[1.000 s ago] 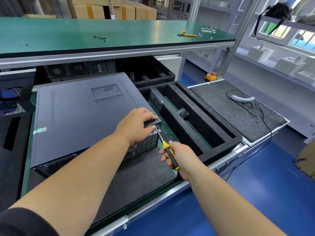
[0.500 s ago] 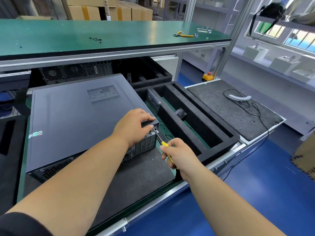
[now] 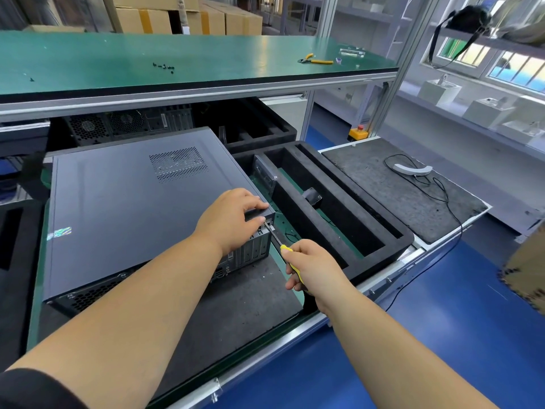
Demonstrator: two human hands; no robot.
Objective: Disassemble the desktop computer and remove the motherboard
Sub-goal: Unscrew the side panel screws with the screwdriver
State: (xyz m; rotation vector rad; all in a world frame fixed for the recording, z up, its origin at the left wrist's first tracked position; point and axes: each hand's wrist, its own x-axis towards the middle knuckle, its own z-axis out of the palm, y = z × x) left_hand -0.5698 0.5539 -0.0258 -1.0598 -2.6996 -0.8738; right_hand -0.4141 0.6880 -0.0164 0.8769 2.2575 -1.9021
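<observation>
Okay, still on the case screws, by the look of it. Compared with a second back: slid the right hand [image 3: 312, 270] further up the screwdriver [image 3: 275, 236], now swallowing nearly all of the yellow handle inside curled fingers, with the tip kept at the rear corner of the desktop computer [image 3: 126, 202]. No change at the left hand [image 3: 233, 219]: same spot over that top corner, fingers hooked over the edge and thumb tucked under it, bracing the box. Reads to me as choking up for a better bite on the screw, so barely any progress. Can't tell whether the screw has backed out at all; too small to see.

As for the computer: lying flat on a dark mat on the surface [image 3: 244, 346], side panel on, vent grille facing up. No sign of the motherboard, presumably shut inside.

Containers:
- Just right of the box, a black foam tray [image 3: 407, 240] cut into long slots. In the slot nearest the box, a metal-looking part [image 3: 265, 174] standing on edge at the far end. In the middle slot, a small black part [image 3: 312, 196] on the green floor.
- Behind that, under the green shelf [image 3: 206, 51], a second foam tray [image 3: 265, 134]; contents too dark to call.
</observation>
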